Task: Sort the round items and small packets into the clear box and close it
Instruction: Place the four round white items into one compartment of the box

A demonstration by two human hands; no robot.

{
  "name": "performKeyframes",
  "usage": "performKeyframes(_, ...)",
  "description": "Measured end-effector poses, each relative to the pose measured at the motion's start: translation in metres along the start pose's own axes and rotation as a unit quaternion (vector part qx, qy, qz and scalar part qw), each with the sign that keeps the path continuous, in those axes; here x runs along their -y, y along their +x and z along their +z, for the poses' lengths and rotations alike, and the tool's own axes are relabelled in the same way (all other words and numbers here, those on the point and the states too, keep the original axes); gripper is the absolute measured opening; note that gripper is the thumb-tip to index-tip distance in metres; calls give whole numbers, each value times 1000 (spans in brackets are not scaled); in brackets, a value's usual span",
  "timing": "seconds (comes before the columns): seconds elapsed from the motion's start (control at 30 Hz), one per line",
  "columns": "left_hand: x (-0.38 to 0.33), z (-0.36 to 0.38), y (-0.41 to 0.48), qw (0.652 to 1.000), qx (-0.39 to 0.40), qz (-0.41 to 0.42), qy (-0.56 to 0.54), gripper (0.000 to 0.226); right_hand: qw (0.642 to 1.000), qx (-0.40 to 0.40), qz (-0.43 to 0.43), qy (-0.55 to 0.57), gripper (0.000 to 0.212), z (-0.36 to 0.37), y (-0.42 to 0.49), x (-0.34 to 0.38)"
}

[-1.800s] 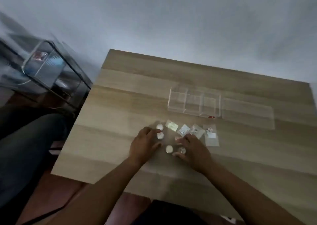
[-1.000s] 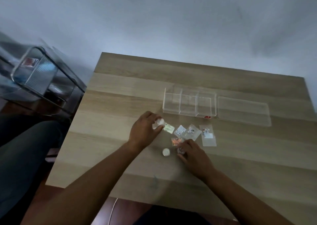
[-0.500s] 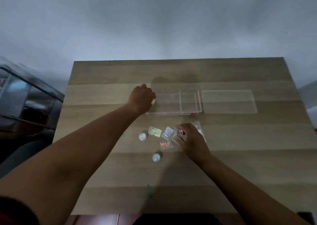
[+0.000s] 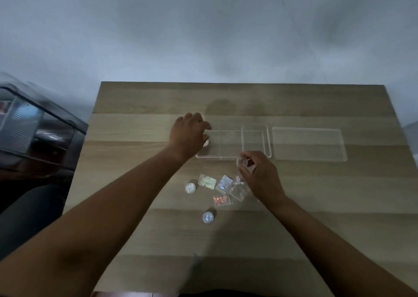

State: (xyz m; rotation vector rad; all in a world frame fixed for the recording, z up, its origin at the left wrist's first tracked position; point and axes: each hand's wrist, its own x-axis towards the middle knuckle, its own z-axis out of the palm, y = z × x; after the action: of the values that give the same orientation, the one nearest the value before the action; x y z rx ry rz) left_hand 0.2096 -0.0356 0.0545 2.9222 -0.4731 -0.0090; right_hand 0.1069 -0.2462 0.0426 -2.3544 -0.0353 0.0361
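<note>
Table: 2 round items, 4 packets.

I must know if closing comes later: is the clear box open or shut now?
Open. The clear box has no cover on it; its flat lid lies on the table beside it, to its right.

Count: four round items (two loose on the table, one at each hand), four small packets, one clear box, one lid.

Wooden table, dark bin beside
</note>
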Motion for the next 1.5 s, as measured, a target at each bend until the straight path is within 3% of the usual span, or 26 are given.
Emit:
performKeyframes(0.1,7,-3,-10,969,-46,-166,-179,27,1000,-10,-22,1,23,-1,31,16)
performKeyframes(0.17,10,-1,-17,922,-7,-275,-274,33,999,10,-43,-13,23,2,53,28)
performKeyframes(0.23,10,3,-23,883,31,-329,-333,34,997,42,-60,-26,26,8,74,37)
performKeyframes(0.4,9,14,-34,837,38,-346,-422,25,969,139,-112,-168,25,26,113,49)
performKeyframes(0.57,8,15,-34,827,30,-351,-437,23,912,149,-190,-331,16,37,125,58)
performKeyframes(0.7,8,15,-34,821,26,-359,-443,19,874,160,-194,-417,16,46,127,61)
performKeyframes(0.97,8,13,-35,827,24,-351,-438,17,878,172,-172,-412,18,50,121,53)
performKeyframes(1.1,7,11,-40,842,29,-328,-427,24,929,122,-148,-316,27,37,104,53)
performKeyframes(1.2,9,7,-55,871,16,-299,-389,28,975,94,-108,-169,17,26,70,59)
performKeyframes(1.33,15,5,-91,910,70,-256,-318,21,964,233,-71,-111,12,25,8,52)
performKeyframes(1.5,8,10,-137,937,171,-191,-236,44,935,333,-22,-120,52,43,-50,33)
